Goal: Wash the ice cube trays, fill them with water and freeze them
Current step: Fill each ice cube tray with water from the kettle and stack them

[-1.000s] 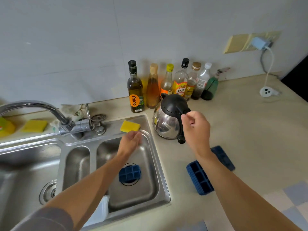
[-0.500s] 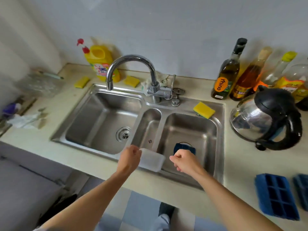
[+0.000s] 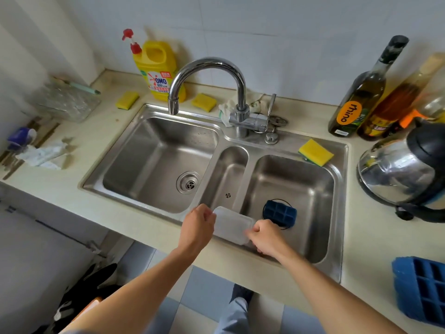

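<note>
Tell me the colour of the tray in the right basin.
The tray is dark blue; the head view, the only one, shows it.

Well beyond the fingers of my left hand [image 3: 197, 227], against the wall, the yellow detergent bottle [image 3: 157, 68] reads "OMO" in blue on its label. Far up and right of my right hand [image 3: 265, 239], the dark oil bottle [image 3: 361, 92] shows "rhino" on an orange oval. The labels on the bottles beside it are too blurred to read.

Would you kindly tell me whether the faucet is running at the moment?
Off: no stream falls from the faucet into the basin below.
</note>
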